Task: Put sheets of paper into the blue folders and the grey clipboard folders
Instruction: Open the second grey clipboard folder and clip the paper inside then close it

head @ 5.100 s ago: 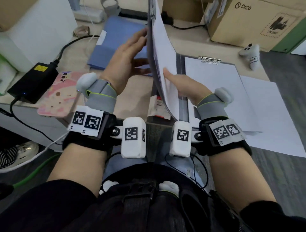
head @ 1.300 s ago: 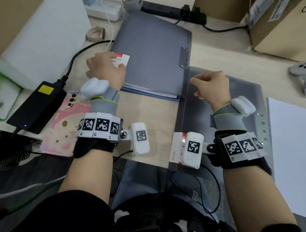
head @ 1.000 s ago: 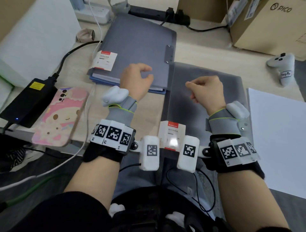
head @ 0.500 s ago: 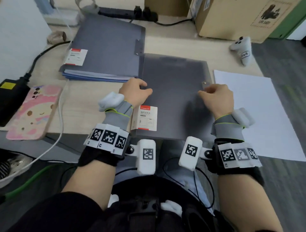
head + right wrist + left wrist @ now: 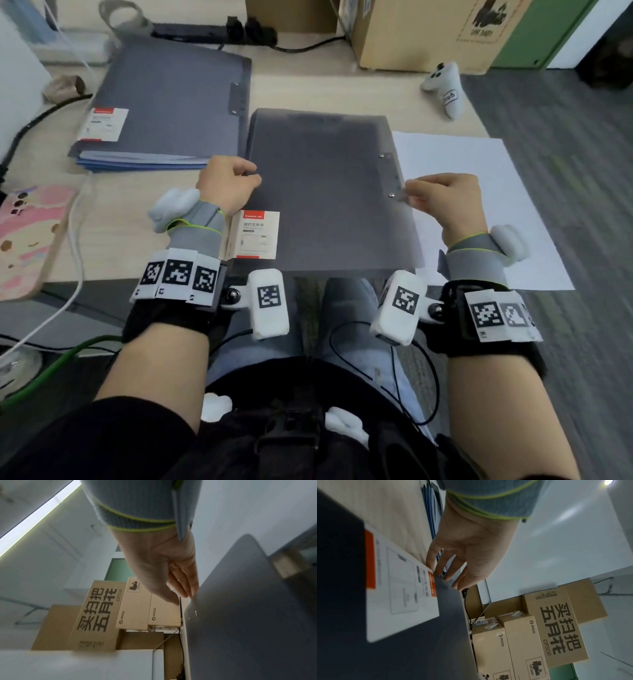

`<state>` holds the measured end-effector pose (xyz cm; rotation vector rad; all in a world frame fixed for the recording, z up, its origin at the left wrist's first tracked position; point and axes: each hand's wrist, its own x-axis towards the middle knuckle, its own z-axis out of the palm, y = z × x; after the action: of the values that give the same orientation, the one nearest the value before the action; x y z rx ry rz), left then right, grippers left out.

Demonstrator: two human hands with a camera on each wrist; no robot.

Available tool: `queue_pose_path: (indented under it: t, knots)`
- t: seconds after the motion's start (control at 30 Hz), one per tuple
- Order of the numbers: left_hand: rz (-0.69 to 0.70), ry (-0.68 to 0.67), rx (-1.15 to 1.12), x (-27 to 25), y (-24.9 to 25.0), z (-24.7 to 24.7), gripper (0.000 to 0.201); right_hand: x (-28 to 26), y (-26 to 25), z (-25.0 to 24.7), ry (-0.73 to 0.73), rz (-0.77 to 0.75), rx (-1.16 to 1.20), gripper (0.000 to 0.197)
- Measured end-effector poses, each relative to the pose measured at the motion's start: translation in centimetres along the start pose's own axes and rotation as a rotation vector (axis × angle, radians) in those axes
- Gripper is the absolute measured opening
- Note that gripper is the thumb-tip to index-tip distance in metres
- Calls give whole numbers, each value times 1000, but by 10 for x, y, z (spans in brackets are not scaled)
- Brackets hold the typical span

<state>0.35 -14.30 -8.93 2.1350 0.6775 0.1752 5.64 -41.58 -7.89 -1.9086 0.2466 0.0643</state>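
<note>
A closed grey clipboard folder [image 5: 322, 192] with a white and red label [image 5: 255, 234] lies on the desk in front of me. My left hand [image 5: 227, 183] holds its left edge, thumb on top; in the left wrist view the left hand [image 5: 448, 578] has its fingertips at that edge. My right hand [image 5: 442, 195] pinches the right edge beside two rivets, and the right wrist view shows the right hand [image 5: 181, 596] against the folder's cover [image 5: 240, 615]. Loose white sheets [image 5: 479, 205] lie under and right of the folder. A stack [image 5: 164, 102] of a grey folder over blue ones sits at the back left.
A white game controller [image 5: 445, 87] lies at the back right, with cardboard boxes [image 5: 421, 31] behind it. A power strip [image 5: 212, 31] runs along the back. A pink phone [image 5: 27, 236] and a white cable [image 5: 73, 240] lie at the left, near the desk's front edge.
My left hand left the stack at the back left and came to the near folder's left edge. My right hand moved from the folder's top to its right edge and now pinches it.
</note>
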Motion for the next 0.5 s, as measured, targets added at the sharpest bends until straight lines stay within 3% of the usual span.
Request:
queue_pose_path:
  t: [0.2,0.33,0.43,0.5]
  knots:
    - [-9,2,-58,-2,2,5,29,-11,-2,-9,-70,48,513,15]
    - [-26,-41,-98,-6,2,7,28,-16,-5,-4,-199,54,614,15]
    - [-36,-93,-123,-7,2,5,33,-22,-12,3,-279,28,643,32]
    - [-34,-115,-123,-8,2,4,31,-23,-20,6,-330,9,649,31]
